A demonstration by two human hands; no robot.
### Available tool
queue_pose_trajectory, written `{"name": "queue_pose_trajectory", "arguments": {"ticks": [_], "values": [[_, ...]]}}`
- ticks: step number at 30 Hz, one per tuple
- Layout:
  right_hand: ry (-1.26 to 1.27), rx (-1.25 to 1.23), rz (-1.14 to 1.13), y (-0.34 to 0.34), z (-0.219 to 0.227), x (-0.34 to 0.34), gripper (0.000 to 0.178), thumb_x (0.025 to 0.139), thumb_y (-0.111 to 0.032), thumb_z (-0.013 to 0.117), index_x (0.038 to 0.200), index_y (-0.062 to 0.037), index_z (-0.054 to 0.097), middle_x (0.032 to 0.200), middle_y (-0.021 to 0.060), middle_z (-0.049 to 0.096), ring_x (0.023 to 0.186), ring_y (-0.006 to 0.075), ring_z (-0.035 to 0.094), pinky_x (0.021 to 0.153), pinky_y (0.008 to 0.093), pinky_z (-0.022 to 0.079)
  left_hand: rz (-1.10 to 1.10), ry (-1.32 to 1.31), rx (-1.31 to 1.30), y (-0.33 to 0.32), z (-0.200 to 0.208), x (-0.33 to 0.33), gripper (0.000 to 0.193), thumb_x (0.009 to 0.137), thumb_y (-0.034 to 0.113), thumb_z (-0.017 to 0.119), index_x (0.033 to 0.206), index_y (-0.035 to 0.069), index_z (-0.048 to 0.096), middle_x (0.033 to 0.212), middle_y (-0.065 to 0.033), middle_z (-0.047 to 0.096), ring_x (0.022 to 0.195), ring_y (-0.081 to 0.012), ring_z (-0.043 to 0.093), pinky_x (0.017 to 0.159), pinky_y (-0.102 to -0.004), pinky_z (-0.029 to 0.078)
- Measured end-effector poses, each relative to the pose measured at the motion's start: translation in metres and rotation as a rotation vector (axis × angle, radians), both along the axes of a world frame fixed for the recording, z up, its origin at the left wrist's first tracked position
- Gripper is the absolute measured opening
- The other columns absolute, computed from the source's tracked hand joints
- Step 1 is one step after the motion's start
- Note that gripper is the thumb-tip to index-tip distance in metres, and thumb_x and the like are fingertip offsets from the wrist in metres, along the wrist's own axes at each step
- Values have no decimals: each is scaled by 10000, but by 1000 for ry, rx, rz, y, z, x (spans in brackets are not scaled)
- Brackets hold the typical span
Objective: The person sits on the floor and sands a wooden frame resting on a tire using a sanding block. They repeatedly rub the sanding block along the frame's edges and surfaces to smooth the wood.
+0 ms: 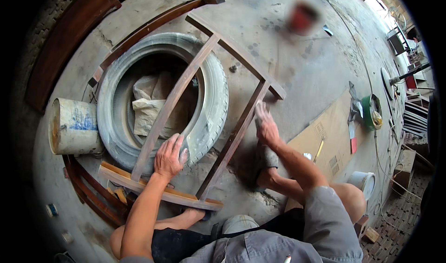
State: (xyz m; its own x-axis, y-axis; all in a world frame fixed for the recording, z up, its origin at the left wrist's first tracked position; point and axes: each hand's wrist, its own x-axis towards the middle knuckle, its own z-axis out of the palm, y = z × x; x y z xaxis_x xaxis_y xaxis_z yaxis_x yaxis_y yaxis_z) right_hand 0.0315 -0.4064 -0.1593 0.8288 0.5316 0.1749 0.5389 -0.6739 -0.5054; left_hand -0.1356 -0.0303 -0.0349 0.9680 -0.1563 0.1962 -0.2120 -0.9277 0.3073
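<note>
A brown wooden frame point(174, 93) of two long rails and two end pieces lies tilted across a dusty grey tyre point(218, 89). My left hand point(168, 158) is beside the left rail, over the near part of the tyre, with its fingers stretched and slightly apart. Whether it touches the rail or the tyre I cannot tell. My right hand point(266, 126) lies along the outer side of the right rail, fingers extended toward its far end. Pale dust whitens those fingertips. Nothing shows in either hand, though both palms are hidden. Crumpled pale sacking point(151, 107) lies inside the tyre.
A paint-stained white bucket point(76, 126) lies left of the tyre, near curved wooden pieces point(88, 188). To the right are flattened cardboard point(325, 133), a green tub point(370, 112) and a white bucket point(362, 181). A blurred red object point(302, 19) stands farther off.
</note>
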Motion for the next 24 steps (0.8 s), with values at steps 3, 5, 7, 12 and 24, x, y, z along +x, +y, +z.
{"name": "queue_pose_trajectory", "arguments": {"ticks": [3, 5, 7, 12, 24], "values": [[-85, -8, 44, 9, -9, -17, 772, 866, -49, 496, 1585, 70, 243, 1655, 275, 238, 1543, 418, 235, 1269, 508, 203, -5, -5, 0, -2, -4, 3, 532, 882, 195, 681, 1370, 22, 558, 1327, -194, 595, 1130, -404, 620, 972, -464, 510], [89, 120, 178, 23, -10, -75, 737, 901, -84, 459, 1591, 60, 243, 1672, 270, 195, 1562, 401, 194, 1274, 487, 199, 8, 10, -1, 1, -3, -1, 532, 885, 197, 680, 1373, 27, 558, 1322, -187, 600, 1132, -402, 619, 974, -462, 511], [55, -12, 272, 25, -3, -90, 713, 940, -141, 447, 1593, 58, 242, 1663, 278, 217, 1553, 412, 213, 1262, 480, 218, 11, -8, 1, 3, -3, -1, 530, 889, 200, 678, 1375, 28, 556, 1321, -186, 600, 1132, -400, 620, 973, -462, 512], [-138, -157, 108, 15, 15, -39, 731, 865, -90, 492, 1544, 97, 295, 1593, 319, 320, 1492, 441, 306, 1249, 468, 259, 0, -39, 10, -2, -1, 0, 497, 898, 214, 679, 1343, 16, 581, 1315, -189, 602, 1115, -391, 630, 957, -460, 523], [28, -29, 279, 37, 25, -122, 693, 920, -100, 529, 1540, 99, 293, 1605, 301, 292, 1509, 432, 268, 1244, 509, 251, 26, -65, -18, -2, -2, 0, 456, 914, 202, 670, 1330, 31, 592, 1286, -169, 620, 1127, -378, 632, 952, -459, 524]]}}
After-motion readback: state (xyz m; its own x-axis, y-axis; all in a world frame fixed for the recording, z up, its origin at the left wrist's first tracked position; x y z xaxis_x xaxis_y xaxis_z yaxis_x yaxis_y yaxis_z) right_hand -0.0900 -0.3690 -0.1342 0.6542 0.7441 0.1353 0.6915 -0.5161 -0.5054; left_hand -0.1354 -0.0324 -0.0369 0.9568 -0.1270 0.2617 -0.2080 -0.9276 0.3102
